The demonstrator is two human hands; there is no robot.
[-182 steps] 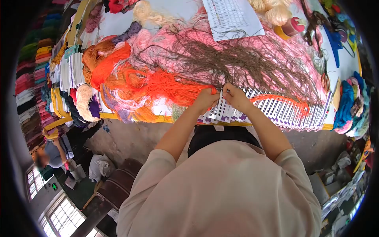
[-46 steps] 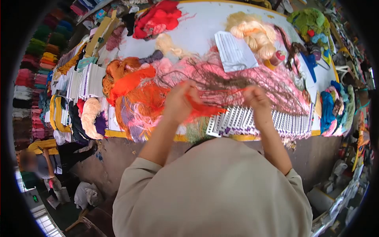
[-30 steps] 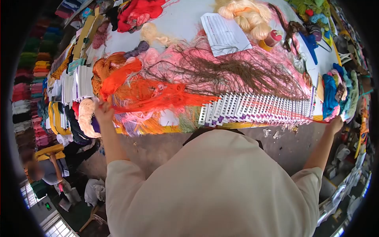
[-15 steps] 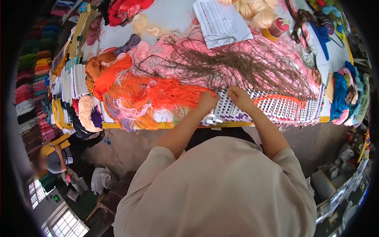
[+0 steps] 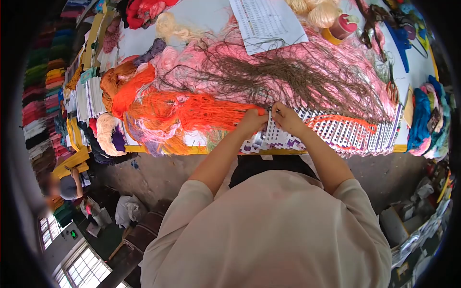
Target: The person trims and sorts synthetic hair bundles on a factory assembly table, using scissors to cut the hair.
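Observation:
My left hand (image 5: pixel 252 121) is closed at the end of the orange-red thread bundle (image 5: pixel 206 111), with a bit of orange at its fingertips. Just to the right, my right hand (image 5: pixel 286 118) has its fingers pinched at the top of a white card with punched holes (image 5: pixel 276 136). More punched cards (image 5: pixel 338 132) lie in a row to the right, an orange-red strand looping over them. Dark brown threads (image 5: pixel 288 72) spread over pink threads (image 5: pixel 192 60) behind both hands. What exactly each fingertip grips is too small to tell.
A printed sheet (image 5: pixel 269 24) lies at the back, beside a red-and-yellow spool (image 5: pixel 340 29) and cream skeins (image 5: pixel 321 15). Scissors (image 5: pixel 392 91) lie at the right. Stacked white cards (image 5: pixel 89 98) stand at the left. Another person (image 5: pixel 71 186) is at the far lower left.
My hands have come slightly closer together. A white punched card now stands out below my right hand, more upright than before. The view has shifted a little.

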